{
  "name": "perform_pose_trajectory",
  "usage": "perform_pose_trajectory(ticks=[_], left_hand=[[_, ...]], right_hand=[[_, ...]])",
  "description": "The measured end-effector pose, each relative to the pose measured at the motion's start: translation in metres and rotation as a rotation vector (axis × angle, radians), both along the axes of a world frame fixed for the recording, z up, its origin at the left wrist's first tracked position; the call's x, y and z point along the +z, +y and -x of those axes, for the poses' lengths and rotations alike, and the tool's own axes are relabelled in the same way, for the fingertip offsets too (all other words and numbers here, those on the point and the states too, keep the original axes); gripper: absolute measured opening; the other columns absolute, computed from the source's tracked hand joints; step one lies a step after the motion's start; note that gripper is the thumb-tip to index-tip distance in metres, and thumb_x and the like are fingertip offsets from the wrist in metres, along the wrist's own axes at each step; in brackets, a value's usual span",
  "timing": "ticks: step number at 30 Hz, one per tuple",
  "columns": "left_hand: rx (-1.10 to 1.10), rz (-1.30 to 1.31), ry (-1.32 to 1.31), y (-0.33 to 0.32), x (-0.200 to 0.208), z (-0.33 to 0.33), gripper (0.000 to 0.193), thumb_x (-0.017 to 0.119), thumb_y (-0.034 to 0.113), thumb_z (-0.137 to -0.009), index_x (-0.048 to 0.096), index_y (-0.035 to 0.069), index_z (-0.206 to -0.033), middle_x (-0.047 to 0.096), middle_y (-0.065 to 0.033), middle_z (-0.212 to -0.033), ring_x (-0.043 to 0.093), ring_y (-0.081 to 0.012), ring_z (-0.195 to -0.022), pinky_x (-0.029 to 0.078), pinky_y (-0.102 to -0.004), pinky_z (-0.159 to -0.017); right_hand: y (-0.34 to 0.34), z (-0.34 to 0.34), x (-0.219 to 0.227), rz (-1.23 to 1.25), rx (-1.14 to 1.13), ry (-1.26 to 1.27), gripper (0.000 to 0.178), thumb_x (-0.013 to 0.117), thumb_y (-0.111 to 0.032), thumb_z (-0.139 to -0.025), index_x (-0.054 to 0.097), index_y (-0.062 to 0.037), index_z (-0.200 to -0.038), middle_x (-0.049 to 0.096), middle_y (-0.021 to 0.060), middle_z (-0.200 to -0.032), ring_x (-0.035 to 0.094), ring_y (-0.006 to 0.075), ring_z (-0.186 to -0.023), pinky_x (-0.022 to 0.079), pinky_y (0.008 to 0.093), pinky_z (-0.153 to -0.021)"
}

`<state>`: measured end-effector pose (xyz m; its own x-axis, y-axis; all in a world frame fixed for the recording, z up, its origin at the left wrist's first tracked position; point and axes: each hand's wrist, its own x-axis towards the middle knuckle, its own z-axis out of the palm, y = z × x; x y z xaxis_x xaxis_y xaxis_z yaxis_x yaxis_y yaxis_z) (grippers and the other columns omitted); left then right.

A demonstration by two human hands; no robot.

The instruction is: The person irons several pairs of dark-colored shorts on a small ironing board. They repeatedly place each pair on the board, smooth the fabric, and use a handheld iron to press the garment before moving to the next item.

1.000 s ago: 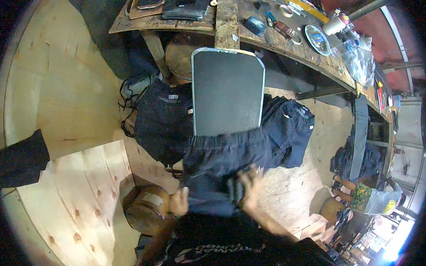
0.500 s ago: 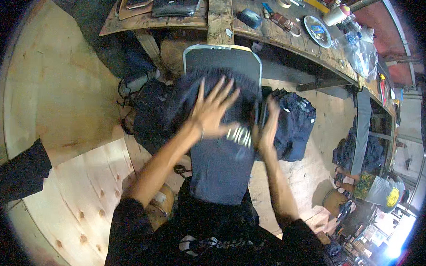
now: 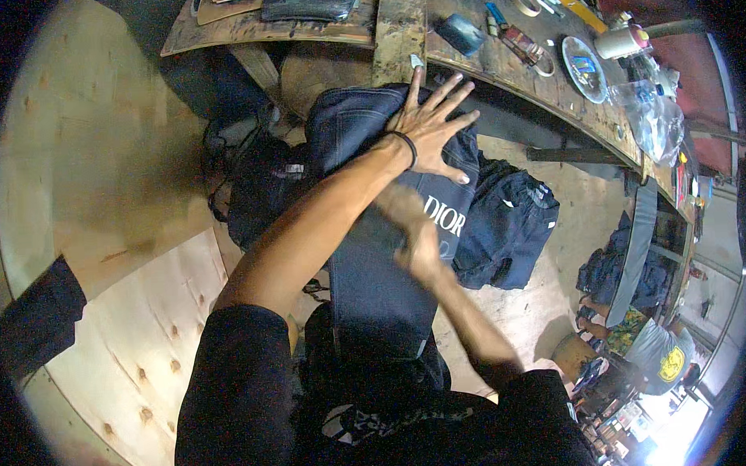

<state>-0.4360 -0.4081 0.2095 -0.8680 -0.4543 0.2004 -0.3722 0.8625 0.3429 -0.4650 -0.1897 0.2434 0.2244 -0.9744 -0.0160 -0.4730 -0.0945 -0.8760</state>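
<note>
One dark garment (image 3: 379, 290) lies before the bench (image 3: 532, 89); the left hand (image 3: 432, 124), fingers spread, rests on it without gripping; the right hand (image 3: 420, 241) is blurred, hold unclear. Smoothing seems underway, next calling for even pressure.

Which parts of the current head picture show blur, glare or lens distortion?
In the head view, the right hand is blurred, while the left hand, spread on the dark garment, is fairly sharp; in the head view, glare whitens the lower right; also in the head view, the workbench edge bends and darkness rings the image.
</note>
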Motion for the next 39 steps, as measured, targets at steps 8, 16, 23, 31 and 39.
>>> perform_pose_trajectory(ticks=[8,16,23,31,39], left_hand=[[0.067,0.056,-0.025,0.004,-0.001,0.001,0.122,0.071,0.095,-0.064,0.053,0.025,-0.162,0.015,-0.0144,-0.182,0.005,-0.0366,-0.169,-0.003,-0.0851,-0.123],[0.096,0.065,-0.091,0.006,-0.010,0.004,0.119,0.071,0.095,-0.065,0.055,0.027,-0.161,0.017,-0.0136,-0.182,0.006,-0.0360,-0.169,-0.004,-0.0823,-0.124],[-0.028,0.153,0.143,0.001,-0.006,-0.012,0.051,0.070,0.065,-0.094,0.081,0.025,-0.123,0.071,-0.0033,-0.123,0.061,-0.0239,-0.130,0.040,-0.0573,-0.112],[0.147,0.163,0.230,0.021,0.039,-0.048,0.071,0.072,0.067,-0.092,0.065,0.028,-0.151,0.053,-0.0151,-0.159,0.045,-0.0354,-0.152,0.029,-0.0713,-0.121],[0.244,0.053,0.009,0.038,-0.010,-0.059,0.116,0.066,0.095,-0.072,0.041,0.035,-0.168,0.011,-0.0180,-0.182,0.011,-0.0359,-0.169,0.001,-0.0875,-0.120]], right_hand=[[0.056,-0.033,0.008,-0.050,0.268,-0.105,0.070,0.073,-0.006,-0.074,0.068,-0.0063,-0.144,0.064,0.0199,-0.152,0.055,0.0406,-0.145,0.042,0.0526,-0.124],[0.087,-0.013,0.002,-0.104,0.189,-0.110,0.060,0.072,-0.010,-0.080,0.070,-0.0058,-0.140,0.065,0.0162,-0.151,0.057,0.0364,-0.144,0.041,0.0532,-0.124],[0.169,-0.047,0.019,-0.230,0.042,-0.243,0.079,0.087,-0.015,-0.079,0.061,-0.0079,-0.153,0.057,0.0154,-0.161,0.053,0.0373,-0.149,0.041,0.0501,-0.125],[0.106,-0.005,0.029,-0.229,0.310,-0.166,0.079,0.079,-0.001,-0.073,0.063,-0.0051,-0.151,0.062,0.0173,-0.156,0.056,0.0371,-0.147,0.041,0.0474,-0.126],[0.049,0.007,0.010,0.067,0.240,-0.062,0.074,0.072,0.000,-0.070,0.069,-0.0059,-0.144,0.066,0.0178,-0.151,0.059,0.0392,-0.143,0.041,0.0510,-0.125]])
